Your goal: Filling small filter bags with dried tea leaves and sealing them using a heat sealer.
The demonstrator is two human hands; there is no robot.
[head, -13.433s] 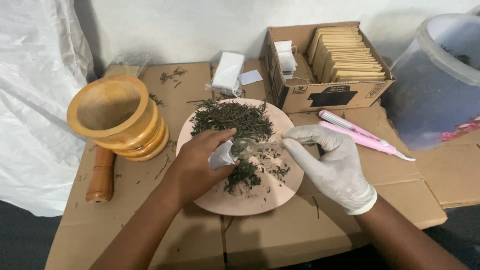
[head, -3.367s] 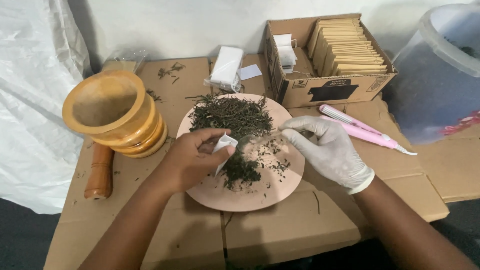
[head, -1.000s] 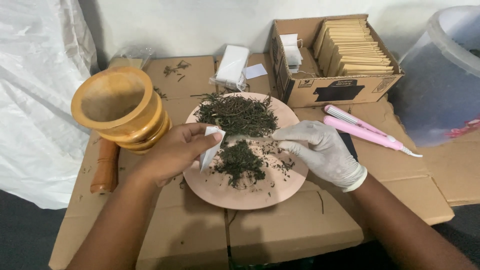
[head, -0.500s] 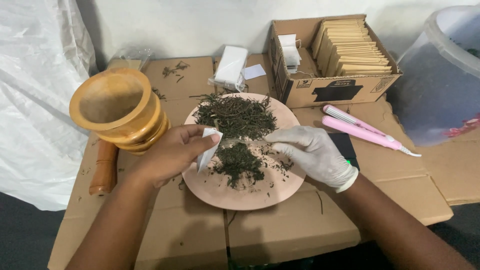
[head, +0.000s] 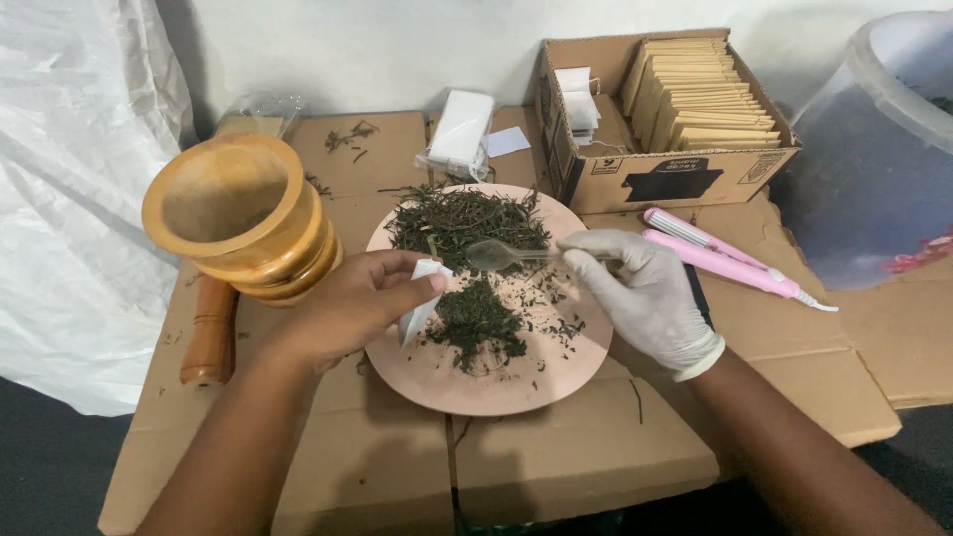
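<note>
A pink plate on flattened cardboard carries a far heap of long dried leaves and a nearer mound of crushed leaves. My bare left hand pinches a small white paper sachet at the plate's left side, its mouth turned toward the mound. My right hand, in a white glove, holds a clear plastic spoon by the handle. The bowl of the spoon hovers just above the plate, right beside the sachet.
A wooden mortar and its pestle stand at the left. A cardboard box of tan envelopes sits behind the plate, a white packet stack next to it. A pink sealer tool lies right, near a translucent bucket.
The gloved right hand has lifted the spoon off the crushed mound and brought it up to the sachet. The left hand has held the sachet almost still.
</note>
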